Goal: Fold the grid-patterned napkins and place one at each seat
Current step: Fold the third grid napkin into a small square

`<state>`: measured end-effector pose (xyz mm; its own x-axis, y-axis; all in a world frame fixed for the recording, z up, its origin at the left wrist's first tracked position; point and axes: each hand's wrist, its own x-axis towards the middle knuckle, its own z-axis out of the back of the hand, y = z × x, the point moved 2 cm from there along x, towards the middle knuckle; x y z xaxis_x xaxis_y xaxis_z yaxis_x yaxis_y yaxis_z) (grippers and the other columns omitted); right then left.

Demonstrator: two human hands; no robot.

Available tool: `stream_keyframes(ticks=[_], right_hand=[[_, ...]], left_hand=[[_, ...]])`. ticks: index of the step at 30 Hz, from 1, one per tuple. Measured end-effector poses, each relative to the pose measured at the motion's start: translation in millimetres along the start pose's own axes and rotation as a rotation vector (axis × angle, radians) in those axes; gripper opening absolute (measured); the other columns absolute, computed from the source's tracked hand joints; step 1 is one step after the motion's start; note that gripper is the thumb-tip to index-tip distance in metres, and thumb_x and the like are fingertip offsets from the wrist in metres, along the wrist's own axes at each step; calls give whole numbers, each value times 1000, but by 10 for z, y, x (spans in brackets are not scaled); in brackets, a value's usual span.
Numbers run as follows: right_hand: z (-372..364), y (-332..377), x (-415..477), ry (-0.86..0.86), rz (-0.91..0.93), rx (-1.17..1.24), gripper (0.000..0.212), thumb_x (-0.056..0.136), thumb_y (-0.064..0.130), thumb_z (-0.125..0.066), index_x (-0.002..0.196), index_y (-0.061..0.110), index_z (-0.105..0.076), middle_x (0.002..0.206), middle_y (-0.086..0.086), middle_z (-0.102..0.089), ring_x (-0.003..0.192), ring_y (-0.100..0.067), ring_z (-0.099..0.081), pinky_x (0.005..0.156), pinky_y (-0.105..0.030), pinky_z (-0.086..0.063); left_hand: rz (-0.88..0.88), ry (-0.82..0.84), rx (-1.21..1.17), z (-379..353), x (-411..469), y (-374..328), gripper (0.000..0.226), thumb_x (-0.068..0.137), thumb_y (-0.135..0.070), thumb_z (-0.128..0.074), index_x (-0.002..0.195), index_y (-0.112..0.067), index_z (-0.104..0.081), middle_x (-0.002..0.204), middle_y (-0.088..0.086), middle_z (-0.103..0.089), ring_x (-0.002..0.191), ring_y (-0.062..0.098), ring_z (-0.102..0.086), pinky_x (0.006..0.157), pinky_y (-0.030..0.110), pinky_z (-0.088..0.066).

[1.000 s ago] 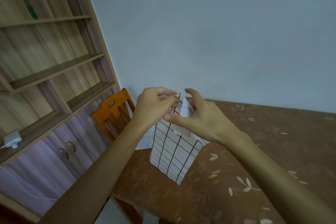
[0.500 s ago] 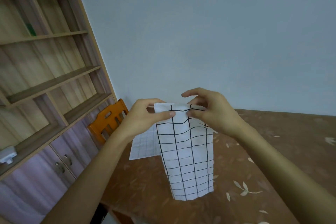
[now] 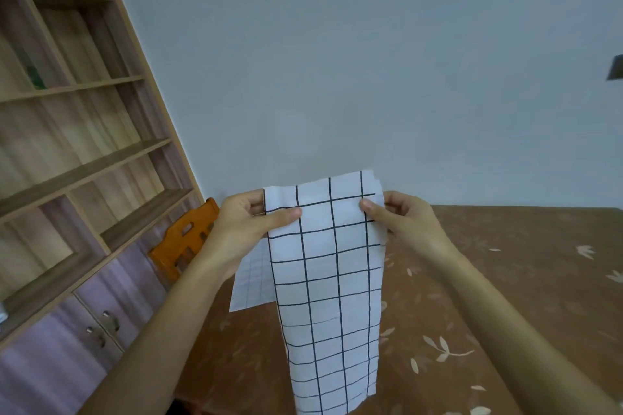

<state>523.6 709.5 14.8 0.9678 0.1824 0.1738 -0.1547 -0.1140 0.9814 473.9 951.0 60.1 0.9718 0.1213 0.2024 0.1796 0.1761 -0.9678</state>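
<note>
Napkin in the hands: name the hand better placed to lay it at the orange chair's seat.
Left. The left hand pinches the napkin on the side nearer the orange chair; the right hand holds the far side.

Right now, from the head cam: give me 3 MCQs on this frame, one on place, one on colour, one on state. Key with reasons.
1. Where is the second napkin?
A. flat on the table behind the held one
B. on a shelf
C. on the chair seat

2. What colour is the chair?
A. white
B. orange
C. black

3. How is the held napkin?
A. crumpled in one fist
B. lying flat on the table
C. hanging from both hands

Key: 1 A, the second napkin lies on the table by the left forearm. 2 B, the chair back is orange wood. 3 C, the left hand and right hand pinch the top corners of the held napkin, which hangs down.
</note>
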Motion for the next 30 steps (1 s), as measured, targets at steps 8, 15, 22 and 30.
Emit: stream_keyframes(ticks=[8,15,22,30], right_hand=[[3,129,-41,-12,90,13,21,92,26,-70,99,8,-76,99,-10,-79,94,-26,-75,90,-39,-58],[-35,174,-6,-45,220,-5,19,94,22,-68,82,11,-77,77,3,-76,73,-9,-68,69,-20,-53],[-9,190,-16,56,203,18,12,95,20,-66,95,13,-75,81,11,-76,78,-3,-71,71,-15,-53],[20,195,-12,110,170,-127,36,88,10,-74,57,29,-72,45,17,-54,40,0,-48,46,-12,-38]], left_hand=[[-33,-64,-41,-12,10,-22,35,70,1,-84,103,-5,-75,98,6,-80,92,19,-76,77,27,-62],[-51,-60,-68,-33,3,-11,32,79,-6,-80,111,-8,-73,104,4,-79,97,17,-75,81,27,-61],[-98,-121,-53,32,14,-53,24,83,-7,-77,107,-7,-74,96,6,-80,84,17,-76,64,19,-56],[-163,-59,7,4,61,-58,30,84,-11,-75,113,-12,-69,106,2,-78,98,18,-75,82,28,-61]])
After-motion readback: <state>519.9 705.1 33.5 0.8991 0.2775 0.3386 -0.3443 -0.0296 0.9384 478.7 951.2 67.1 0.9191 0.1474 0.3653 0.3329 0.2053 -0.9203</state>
